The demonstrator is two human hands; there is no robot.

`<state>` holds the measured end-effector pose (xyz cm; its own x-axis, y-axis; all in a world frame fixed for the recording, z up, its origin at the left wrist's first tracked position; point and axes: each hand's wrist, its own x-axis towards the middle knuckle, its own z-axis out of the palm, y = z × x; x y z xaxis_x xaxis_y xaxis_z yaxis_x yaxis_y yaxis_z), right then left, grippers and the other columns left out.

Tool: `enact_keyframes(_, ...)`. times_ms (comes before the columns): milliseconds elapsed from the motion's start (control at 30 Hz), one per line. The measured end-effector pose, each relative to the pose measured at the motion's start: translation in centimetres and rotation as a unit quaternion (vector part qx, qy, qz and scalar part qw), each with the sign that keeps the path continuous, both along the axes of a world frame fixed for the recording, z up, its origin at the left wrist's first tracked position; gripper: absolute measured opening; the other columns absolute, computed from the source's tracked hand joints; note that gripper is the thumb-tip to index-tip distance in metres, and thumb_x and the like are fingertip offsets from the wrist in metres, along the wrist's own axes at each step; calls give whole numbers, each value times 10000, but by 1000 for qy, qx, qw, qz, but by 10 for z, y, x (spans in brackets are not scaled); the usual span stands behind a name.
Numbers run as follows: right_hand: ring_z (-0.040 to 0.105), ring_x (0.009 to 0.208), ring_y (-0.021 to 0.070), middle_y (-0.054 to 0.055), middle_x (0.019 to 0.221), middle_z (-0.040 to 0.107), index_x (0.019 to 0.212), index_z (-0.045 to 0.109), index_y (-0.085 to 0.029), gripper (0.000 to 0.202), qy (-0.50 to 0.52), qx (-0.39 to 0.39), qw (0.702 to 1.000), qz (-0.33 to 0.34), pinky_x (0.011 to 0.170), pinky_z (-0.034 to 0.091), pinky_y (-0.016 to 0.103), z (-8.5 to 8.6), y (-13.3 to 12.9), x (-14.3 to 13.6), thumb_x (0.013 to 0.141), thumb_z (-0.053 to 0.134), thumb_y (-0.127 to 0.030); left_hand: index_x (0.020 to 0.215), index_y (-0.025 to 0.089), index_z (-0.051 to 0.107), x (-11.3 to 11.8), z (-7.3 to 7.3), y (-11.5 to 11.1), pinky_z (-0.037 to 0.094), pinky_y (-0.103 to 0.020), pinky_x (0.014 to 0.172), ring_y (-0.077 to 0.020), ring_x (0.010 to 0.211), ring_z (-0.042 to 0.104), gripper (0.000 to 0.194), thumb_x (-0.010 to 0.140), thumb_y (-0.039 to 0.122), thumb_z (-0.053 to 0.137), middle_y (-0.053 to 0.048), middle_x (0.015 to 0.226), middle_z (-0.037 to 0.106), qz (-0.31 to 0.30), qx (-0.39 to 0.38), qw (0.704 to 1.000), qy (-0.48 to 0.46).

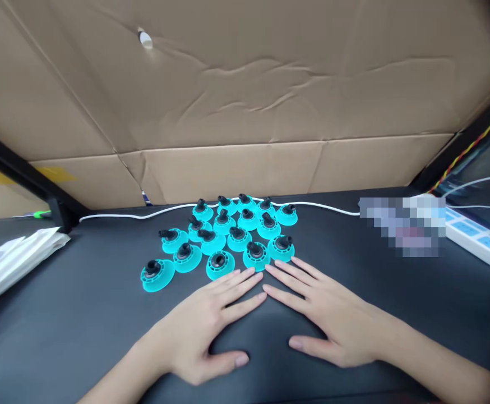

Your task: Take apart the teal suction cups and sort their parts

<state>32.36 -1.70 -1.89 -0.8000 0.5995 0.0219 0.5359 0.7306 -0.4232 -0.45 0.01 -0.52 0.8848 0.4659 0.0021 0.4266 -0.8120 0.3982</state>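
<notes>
A: Quick, what step is this?
B: Looks like a pause, my call. Left hand (207,320) and right hand (337,320) lie palm down on the black table (102,314), fingertips angled in toward each other.

A: Grip?
B: None. Both hands wide open, fingers spread, thumbs out to the side, 0 items held.

A: Where are the teal cups (166,275)?
B: Bunched in uneven rows just beyond the fingertips. I count 17. The front ones sit right by the fingers; can't tell if any finger touches.

A: What would a move onto 1 cup call for?
B: Lift a hand off the table, curl fingers and thumb around a rim or knob. Tight spacing, so I'd judge neighbours could get nudged.

A: Looks?
B: Bright teal, flared, slotted ring on top, black knobs (152,267) in the middle. Knobs lean different ways; the front middle cup's shows a dark hollow. Finer detail too small to tell.

A: Around them?
B: White cable (320,206) behind, cardboard (228,112) past that, power strip (466,229) to the right, white packets (13,261) to the left.
</notes>
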Motion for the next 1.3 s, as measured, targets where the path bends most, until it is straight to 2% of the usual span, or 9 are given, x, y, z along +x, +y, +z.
enact_keyframes(300, 161, 1664, 339, 77, 1799, 135, 1724, 195, -299, 836, 3, 9, 1000, -1, 1355, 108, 619, 1, -1, -1, 1036, 588, -564, 1721, 342, 197, 2, 2, 0, 266, -632, 1331, -393, 1640, 239, 987, 900, 430, 737, -65, 1795, 158, -2, 3, 1000, 3)
enact_keyframes(500, 222, 1650, 354, 106, 1787, 206, 1723, 222, -272, 834, 0, 31, 1000, 5, 1338, 185, 644, 4, -2, -2, 1032, 601, -544, 1725, 335, 187, 2, 3, 1, 279, -645, 1323, -394, 1634, 254, 998, 900, 433, 740, -75, 1787, 182, -4, 6, 1000, -2)
enact_keyframes(633, 398, 1578, 367, 166, 1724, 385, 1660, 394, -230, 712, 42, 104, 994, -15, 1264, 393, 615, -2, -3, 0, 1022, 640, -429, 1722, 329, 210, 1, 3, 0, 307, -657, 1306, -403, 1626, 272, 981, 904, 441, 741, -87, 1783, 195, -4, 14, 1000, 1)
enact_keyframes(767, 649, 1291, 304, 171, 1423, 647, 1464, 590, -218, 446, 142, 178, 965, -130, 1077, 583, 502, 3, 10, 2, 1020, 623, -237, 1708, 301, 271, 2, 4, -1, 328, -656, 1296, -395, 1618, 300, 911, 927, 435, 720, -105, 1774, 225, -5, 37, 999, 7)
enact_keyframes(867, 682, 1167, 299, 158, 1337, 649, 1398, 609, -234, 384, 173, 149, 951, -206, 994, 610, 502, 19, 31, 2, 1015, 624, -253, 1698, 274, 304, 3, 5, -3, 369, -631, 1285, -384, 1607, 337, 851, 956, 427, 694, -122, 1765, 254, -2, 64, 998, 4)
enact_keyframes(933, 702, 1088, 286, 151, 1324, 652, 1379, 624, -235, 370, 166, 108, 957, -212, 952, 614, 489, 29, 48, 1, 1010, 629, -261, 1687, 249, 334, 4, 6, -4, 411, -611, 1268, -387, 1595, 368, 817, 968, 415, 685, -138, 1757, 283, 2, 92, 996, -6)
enact_keyframes(1033, 708, 742, 191, 72, 1017, 728, 1090, 733, -219, 135, 153, 41, 967, -200, 730, 618, 373, 38, 72, -3, 972, 681, -260, 1633, 186, 440, 9, 9, -3, 471, -594, 1231, -401, 1565, 421, 705, 993, 380, 663, -171, 1721, 366, 1, 151, 988, -12)
enact_keyframes(1200, 675, 677, 176, 29, 820, 722, 906, 738, -207, 33, 152, -14, 969, -192, 643, 547, 311, 36, 92, -9, 887, 749, -231, 1459, 127, 627, 34, 14, 11, 433, -552, 1272, -373, 1616, 330, 441, 1055, 292, 564, -166, 1688, 439, 6, 253, 967, -13)
enact_keyframes(1300, 662, 694, 180, 22, 799, 707, 962, 745, -212, 118, 174, -43, 962, -204, 641, 549, 305, 27, 93, -6, 909, 743, -318, 1401, 84, 661, 50, 10, 23, 398, -534, 1297, -363, 1540, 465, 418, 1070, 308, 538, -189, 1580, 575, 14, 303, 953, -16)
